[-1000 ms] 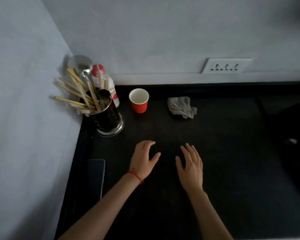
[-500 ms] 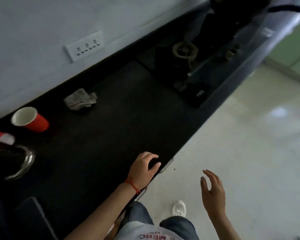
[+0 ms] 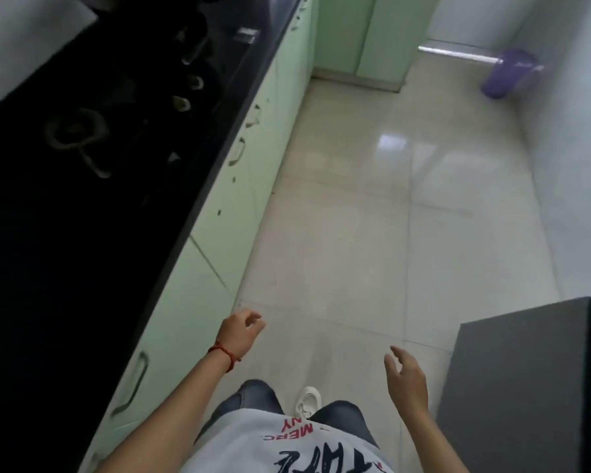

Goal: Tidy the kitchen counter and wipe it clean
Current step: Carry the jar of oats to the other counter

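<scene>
Both hands are now carried off the table: the left hand (image 3: 241, 332) hangs loosely curled and empty, the right hand (image 3: 405, 377) is spread, empty, over the floor (image 3: 355, 216). The table (image 3: 82, 216) is seen at left; cup and rag are no longer viewed, so tidying is judged paused. A purple bin (image 3: 507, 76) is seen upper right.

The black table (image 3: 65, 250) runs along the left above pale green cabinet fronts, its dark stove (image 3: 144, 107) set farther back.
</scene>
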